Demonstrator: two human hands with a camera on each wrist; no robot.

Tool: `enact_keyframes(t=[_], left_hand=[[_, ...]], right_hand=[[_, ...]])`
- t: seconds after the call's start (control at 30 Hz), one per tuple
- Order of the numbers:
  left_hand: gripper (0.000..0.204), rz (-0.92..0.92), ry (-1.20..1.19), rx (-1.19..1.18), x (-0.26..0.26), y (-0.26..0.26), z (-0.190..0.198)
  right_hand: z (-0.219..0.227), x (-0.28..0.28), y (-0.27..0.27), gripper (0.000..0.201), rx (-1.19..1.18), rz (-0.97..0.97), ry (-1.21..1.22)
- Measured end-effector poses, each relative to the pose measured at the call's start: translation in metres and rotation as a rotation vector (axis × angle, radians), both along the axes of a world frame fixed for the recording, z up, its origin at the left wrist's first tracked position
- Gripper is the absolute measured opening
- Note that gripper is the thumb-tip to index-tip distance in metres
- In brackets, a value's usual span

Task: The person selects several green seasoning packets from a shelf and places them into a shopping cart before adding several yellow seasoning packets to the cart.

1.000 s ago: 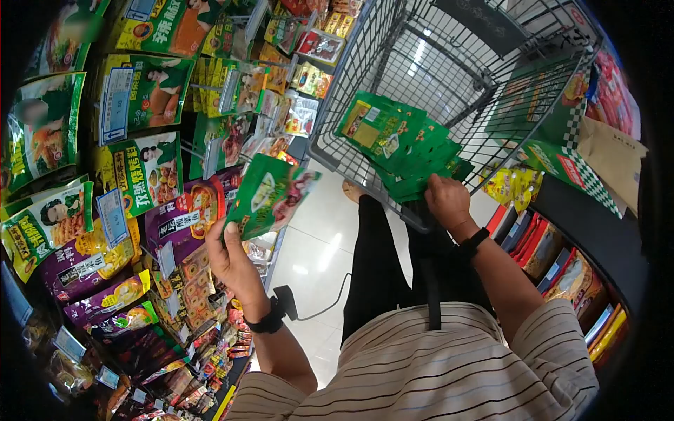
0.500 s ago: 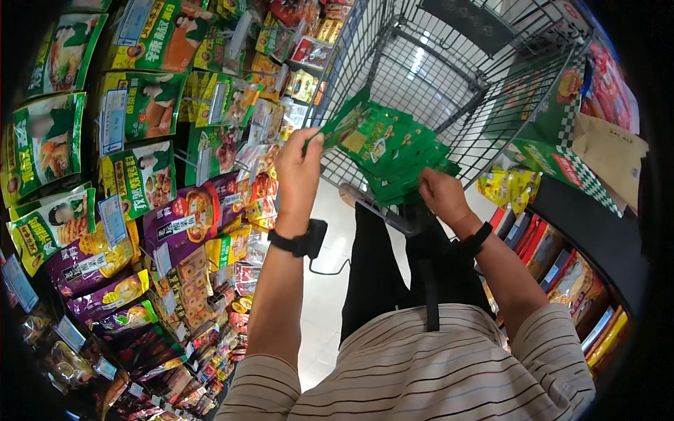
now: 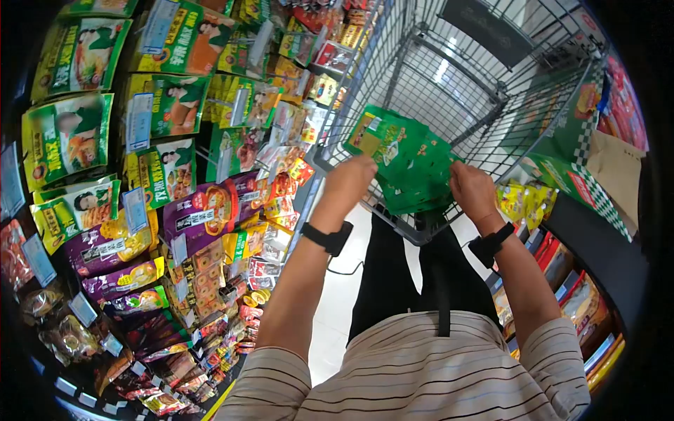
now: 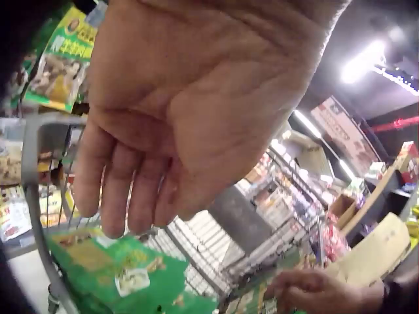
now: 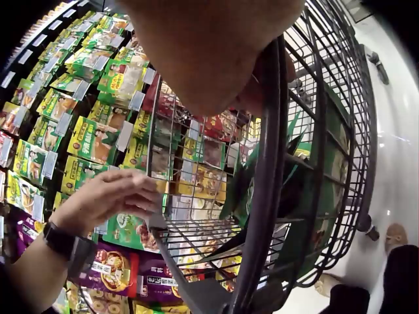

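Several flat green food packets (image 3: 414,161) lie fanned over each other in the near end of a wire shopping cart (image 3: 317,156). My left hand (image 3: 347,186) is just left of them at the cart's near left corner. In the left wrist view, the palm of this left hand (image 4: 190,111) faces the camera, its fingers loosely extended and holding nothing. My right hand (image 3: 474,189) is at the packets' right edge beside the cart's rim, fingers bent. In the right wrist view the dark rim (image 5: 265,163) overlaps its fingers, and I cannot tell what they hold.
Shelves of hanging packets, green ones (image 3: 67,140) and purple ones (image 3: 200,214), fill the left side. A low shelf (image 3: 597,210) with boxes and bags runs along the right, with yellow bags (image 3: 526,203) near the cart. A cable hangs by my left wrist.
My left hand has brought a green packet from the shelf side to the cart and let go of it among the others. My right hand has shifted slightly right along the packets.
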State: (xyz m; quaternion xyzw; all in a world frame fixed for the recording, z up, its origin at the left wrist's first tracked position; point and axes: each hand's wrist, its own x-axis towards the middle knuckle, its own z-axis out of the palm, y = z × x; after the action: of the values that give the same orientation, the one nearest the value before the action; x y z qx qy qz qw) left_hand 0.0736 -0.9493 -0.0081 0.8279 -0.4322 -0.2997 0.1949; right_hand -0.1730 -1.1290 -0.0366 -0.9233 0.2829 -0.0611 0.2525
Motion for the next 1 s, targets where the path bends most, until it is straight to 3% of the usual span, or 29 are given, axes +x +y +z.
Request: enact_keyframes(t=[0.17, 0.23, 0.37, 0.5, 0.53, 0.6, 0.63, 0.7, 0.8, 0.93, 1.0], left_hand=[[0.024, 0.4, -0.318, -0.319, 0.089, 0.013, 0.089], [0.028, 0.43, -0.481, -0.303, 0.136, 0.031, 0.106], [0.033, 0.374, -0.663, -0.063, 0.231, 0.083, 0.065], [0.039, 0.224, -0.684, 0.306, 0.254, 0.073, 0.065], [0.04, 0.271, -0.61, 0.384, 0.265, 0.071, 0.06], [0.039, 0.187, -0.761, 0.322, 0.339, 0.111, 0.003], [0.038, 0.14, -0.834, 0.286, 0.323, 0.094, 0.015], [0.033, 0.04, -0.791, 0.46, 0.304, 0.083, 0.037], [0.028, -0.147, -0.795, 0.776, 0.322, 0.079, 0.04], [0.031, -0.524, -0.892, 0.968, 0.366, 0.095, 0.026], [0.034, -0.466, -0.892, 0.933, 0.377, 0.107, 0.016]], right_hand=[[0.002, 0.001, 0.001, 0.014, -0.038, 0.027, 0.034], [-0.002, -0.001, 0.002, 0.014, -0.057, 0.028, 0.037], [-0.007, -0.004, 0.003, 0.015, -0.095, 0.044, 0.019], [-0.012, -0.004, 0.001, 0.016, -0.116, 0.031, -0.043], [-0.013, -0.004, 0.002, 0.016, -0.12, 0.016, -0.047], [-0.011, -0.003, 0.003, 0.016, -0.113, 0.004, -0.025], [-0.011, -0.003, 0.002, 0.016, -0.113, 0.002, -0.031], [-0.013, -0.005, 0.004, 0.017, -0.106, -0.007, -0.036], [-0.015, -0.004, 0.005, 0.016, -0.106, -0.022, -0.031], [-0.012, -0.004, 0.006, 0.016, -0.11, -0.042, -0.037], [-0.011, -0.005, 0.005, 0.017, -0.105, -0.037, -0.026]])
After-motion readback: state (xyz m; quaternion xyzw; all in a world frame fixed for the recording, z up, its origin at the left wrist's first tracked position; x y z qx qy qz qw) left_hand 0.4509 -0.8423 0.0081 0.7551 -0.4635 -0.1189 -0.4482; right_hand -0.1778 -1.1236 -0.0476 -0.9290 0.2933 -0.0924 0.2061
